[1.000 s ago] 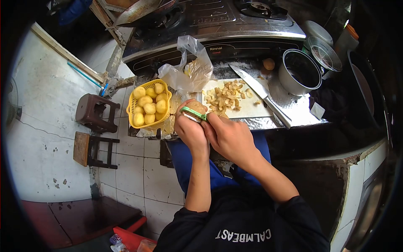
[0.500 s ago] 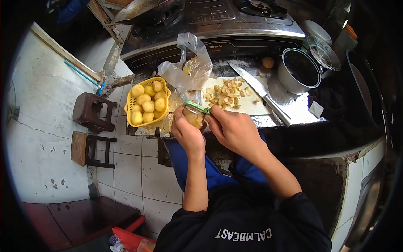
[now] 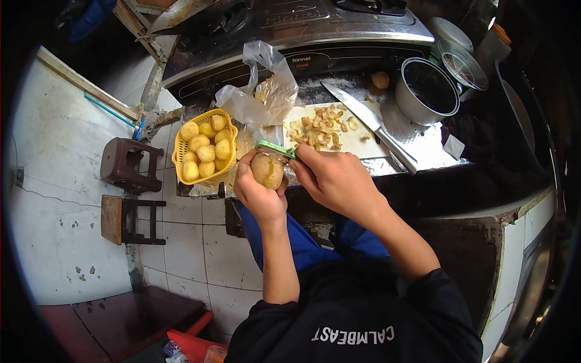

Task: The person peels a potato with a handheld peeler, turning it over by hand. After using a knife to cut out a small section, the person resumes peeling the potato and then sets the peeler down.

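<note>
A partly peeled potato (image 3: 267, 172) sits in my left hand (image 3: 259, 196), whose fingers wrap round its side; brown skin covers most of it, with a yellow peeled strip. My right hand (image 3: 333, 175) grips a green peeler (image 3: 275, 149), its head across the top of the potato. Left of my hands stands a yellow basket (image 3: 176, 158) with several peeled potatoes (image 3: 198, 143). Potato peelings (image 3: 324, 128) lie heaped on a white cutting board (image 3: 370, 148), just beyond my right hand. A large knife (image 3: 369, 121) rests across the board's right side.
A clear plastic bag (image 3: 266, 91) stands behind the basket, before the stove (image 3: 357, 36). To the right are a pot (image 3: 411, 100), a wire strainer (image 3: 463, 65) and one round brown item (image 3: 380, 80). Two stools (image 3: 118, 166) are on the floor at left.
The potato has turned in my left hand, and more of its brown skin and the peeled strip now show. The peeler has shifted slightly left and up. The whole view has moved a little.
</note>
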`<state>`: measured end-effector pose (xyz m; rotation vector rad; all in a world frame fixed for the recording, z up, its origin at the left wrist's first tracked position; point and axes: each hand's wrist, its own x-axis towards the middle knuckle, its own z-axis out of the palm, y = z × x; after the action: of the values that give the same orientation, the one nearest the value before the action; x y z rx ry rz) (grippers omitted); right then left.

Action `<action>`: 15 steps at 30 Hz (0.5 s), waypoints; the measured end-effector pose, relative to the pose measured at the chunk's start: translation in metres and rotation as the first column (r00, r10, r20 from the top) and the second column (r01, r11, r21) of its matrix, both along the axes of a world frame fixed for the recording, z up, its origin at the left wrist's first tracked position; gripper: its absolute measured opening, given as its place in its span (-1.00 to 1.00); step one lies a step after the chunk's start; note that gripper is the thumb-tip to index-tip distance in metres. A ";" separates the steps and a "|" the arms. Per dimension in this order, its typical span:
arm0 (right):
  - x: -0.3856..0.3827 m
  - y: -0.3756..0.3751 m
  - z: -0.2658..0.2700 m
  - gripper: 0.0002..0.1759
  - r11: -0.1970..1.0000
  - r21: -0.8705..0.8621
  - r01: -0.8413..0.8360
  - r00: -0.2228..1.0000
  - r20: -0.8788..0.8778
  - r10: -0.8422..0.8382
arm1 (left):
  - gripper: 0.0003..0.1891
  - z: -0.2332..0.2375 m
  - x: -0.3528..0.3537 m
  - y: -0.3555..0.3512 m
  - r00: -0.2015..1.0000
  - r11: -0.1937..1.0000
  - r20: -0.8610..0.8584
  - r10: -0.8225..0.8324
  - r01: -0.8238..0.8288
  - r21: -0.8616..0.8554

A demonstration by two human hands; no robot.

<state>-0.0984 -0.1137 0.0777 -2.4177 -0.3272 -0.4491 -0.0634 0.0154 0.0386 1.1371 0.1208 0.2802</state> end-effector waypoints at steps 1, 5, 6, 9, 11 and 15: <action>-0.001 0.001 -0.002 -0.79 1.000 0.012 -0.010 1.000 -0.019 0.010 | -0.56 0.000 0.001 0.006 0.997 0.997 0.006 -0.075 0.076 -0.016; 0.013 -0.003 -0.008 -0.79 1.000 0.019 -0.002 1.000 0.011 0.002 | -0.54 0.001 -0.007 -0.006 0.994 0.994 0.033 -0.107 0.106 0.013; 0.013 -0.004 -0.010 -0.79 1.000 0.029 -0.007 1.000 0.005 0.007 | -0.54 0.002 -0.004 -0.003 0.994 0.994 0.027 -0.108 0.107 0.014; 0.015 -0.004 -0.012 -0.78 0.997 0.073 0.008 1.000 -0.026 -0.006 | -0.53 0.000 0.009 0.003 0.983 0.982 -0.012 -0.184 0.185 0.029; 0.028 -0.004 -0.025 -0.74 0.972 0.219 0.085 0.989 -0.138 -0.055 | -0.53 -0.011 0.021 -0.001 0.953 0.955 -0.072 -0.294 0.297 0.026; 0.064 -0.016 -0.051 -0.69 0.894 0.405 0.192 0.951 -0.303 -0.067 | -0.57 -0.030 0.060 -0.016 0.947 0.950 -0.177 -0.268 0.290 0.112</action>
<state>-0.0345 -0.1297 0.0264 -2.0334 0.0615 -0.1997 -0.0036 -0.0001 0.0089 1.2963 0.0803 -0.0579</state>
